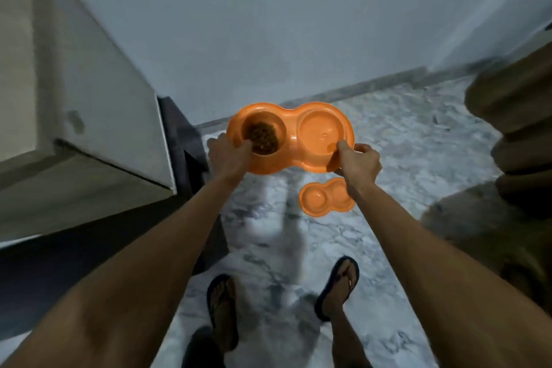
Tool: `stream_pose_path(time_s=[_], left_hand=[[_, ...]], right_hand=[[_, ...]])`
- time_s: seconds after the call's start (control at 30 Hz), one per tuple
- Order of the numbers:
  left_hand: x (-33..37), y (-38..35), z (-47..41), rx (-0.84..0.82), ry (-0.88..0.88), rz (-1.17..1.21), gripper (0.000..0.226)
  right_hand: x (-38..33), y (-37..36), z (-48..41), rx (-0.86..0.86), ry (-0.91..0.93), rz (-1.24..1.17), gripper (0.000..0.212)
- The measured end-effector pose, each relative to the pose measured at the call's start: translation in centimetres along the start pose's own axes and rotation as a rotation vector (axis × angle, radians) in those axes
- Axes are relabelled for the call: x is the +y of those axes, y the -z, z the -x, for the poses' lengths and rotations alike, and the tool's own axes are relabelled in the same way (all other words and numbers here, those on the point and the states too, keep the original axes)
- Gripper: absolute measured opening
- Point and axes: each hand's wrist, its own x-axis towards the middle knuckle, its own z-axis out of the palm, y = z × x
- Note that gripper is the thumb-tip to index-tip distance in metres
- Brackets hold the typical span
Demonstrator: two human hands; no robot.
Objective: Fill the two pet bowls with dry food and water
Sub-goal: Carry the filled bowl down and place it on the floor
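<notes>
- The person stood on a marbled floor (388,158) and held an orange double pet bowl (289,136) in the air in front of the body, above a second orange double bowl (327,197) that lay on the floor near the feet.
- The left hand (228,155) gripped the held bowl's left end, thumb over the rim; the right hand (358,163) pinched the right end, thumb on top and fingers underneath.
- To carry it well, the dish probably wanted keeping level with both ends supported (one side seemingly held liquid), and lowering slowly, flat onto the floor.
- Its left well held brown dry food (263,138), a modest heap that left bare bottom around it.
- Its right well showed a faint glint that might have been water (322,131); it could not be told for certain.
- The floor bowl's visible well looked empty, so the task seemed about half done.
</notes>
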Motion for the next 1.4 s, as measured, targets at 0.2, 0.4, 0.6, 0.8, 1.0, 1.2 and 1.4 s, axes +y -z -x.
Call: stream_pose_path(time_s=[0.2, 0.4, 0.6, 0.8, 1.0, 1.2, 1.4], left_hand=[[-9.3, -11.3, -6.4, 0.076, 0.133, 0.004, 0.055], [-20.3, -20.4, -13.5, 0.117, 0.176, -0.042, 0.043], [-29.4, -26.1, -19.0, 0.137, 0.207, -0.020, 0.024], [-35.5, -28.8, -22.3, 0.156, 0.287, 0.010, 0.023], [-38.0, -30.3, -23.6, 0.144, 0.328, 0.022, 0.022], [-39.0, -30.8, -23.6, 0.142, 0.369, 0.005, 0.016], [-38.7, -31.2, -23.3, 0.133, 0.406, 0.002, 0.021]], right_hand=[[10.3, -7.8, -12.8, -0.090, -0.009, 0.087, 0.070], [21.9, -16.2, -22.9, -0.161, -0.009, 0.133, 0.071], [30.7, -22.6, -28.5, -0.233, 0.039, 0.226, 0.040], [35.8, -26.7, -30.8, -0.238, 0.031, 0.306, 0.040], [38.0, -28.3, -31.9, -0.227, -0.002, 0.368, 0.042], [38.8, -28.8, -31.9, -0.213, -0.012, 0.422, 0.047], [39.0, -28.7, -32.0, -0.241, -0.012, 0.462, 0.045]])
